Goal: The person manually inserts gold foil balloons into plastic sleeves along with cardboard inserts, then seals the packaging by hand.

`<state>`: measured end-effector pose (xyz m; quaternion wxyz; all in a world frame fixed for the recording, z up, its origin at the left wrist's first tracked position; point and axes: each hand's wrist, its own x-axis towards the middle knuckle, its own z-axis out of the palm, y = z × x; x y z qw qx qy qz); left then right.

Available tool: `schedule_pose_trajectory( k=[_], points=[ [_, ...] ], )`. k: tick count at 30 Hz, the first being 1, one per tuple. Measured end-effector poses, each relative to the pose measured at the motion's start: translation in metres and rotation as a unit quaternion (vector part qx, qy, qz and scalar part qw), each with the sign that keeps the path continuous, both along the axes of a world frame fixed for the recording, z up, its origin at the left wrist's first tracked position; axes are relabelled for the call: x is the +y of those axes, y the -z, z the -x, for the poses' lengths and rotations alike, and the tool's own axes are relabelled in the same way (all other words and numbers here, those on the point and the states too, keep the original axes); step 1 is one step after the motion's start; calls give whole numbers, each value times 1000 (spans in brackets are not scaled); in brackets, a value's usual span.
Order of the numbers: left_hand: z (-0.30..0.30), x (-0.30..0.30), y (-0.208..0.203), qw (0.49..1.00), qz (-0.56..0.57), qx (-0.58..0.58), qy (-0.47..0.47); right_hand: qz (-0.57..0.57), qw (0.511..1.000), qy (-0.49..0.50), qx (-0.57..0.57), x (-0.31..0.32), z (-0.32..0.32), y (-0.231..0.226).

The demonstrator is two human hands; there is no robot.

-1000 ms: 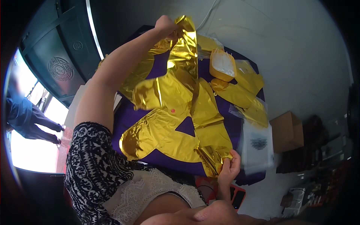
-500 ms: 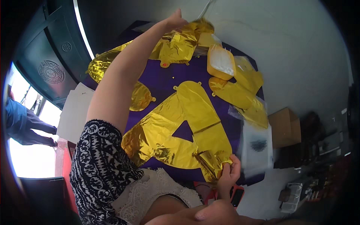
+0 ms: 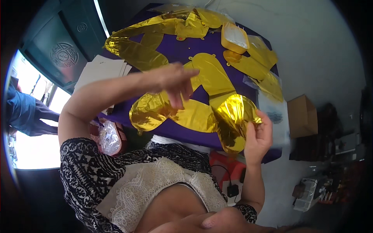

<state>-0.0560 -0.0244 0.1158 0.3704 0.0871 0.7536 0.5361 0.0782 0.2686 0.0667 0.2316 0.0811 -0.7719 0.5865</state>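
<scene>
A flat gold foil balloon (image 3: 196, 116) shaped like the letter A lies over the near part of the purple-covered table. My right hand (image 3: 259, 136) pinches its lower right leg between thumb and fingers, and that end is lifted and folded, catching bright light. Above the balloon's middle hovers my left hand (image 3: 176, 81), somewhat blurred, its index finger stretched out and the other fingers hanging loosely downward. Nothing shows in it, and part of the balloon is hidden beneath it.
Other gold foil balloons (image 3: 136, 54) lie across the table's far side. A yellow tub (image 3: 234, 38) with white contents stands at the back right, beside more flat foil (image 3: 248, 64). White sheets (image 3: 99, 72) lie at the left edge, and a cardboard box (image 3: 302, 116) sits off to the right.
My left hand has come back from the far end of the table to above the A-shaped balloon. My right hand has raised the balloon's leg up and to the right.
</scene>
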Motion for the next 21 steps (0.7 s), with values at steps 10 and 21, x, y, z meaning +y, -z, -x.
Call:
schedule_pose_trajectory(
  k=[10,21],
  points=[
    [-90,-11,66,961,-162,-220,-44,-325,865,-220,311,-84,-26,6],
    [-80,-46,67,993,-35,-97,-57,-296,928,-157,163,-21,-10,25]
  ],
)
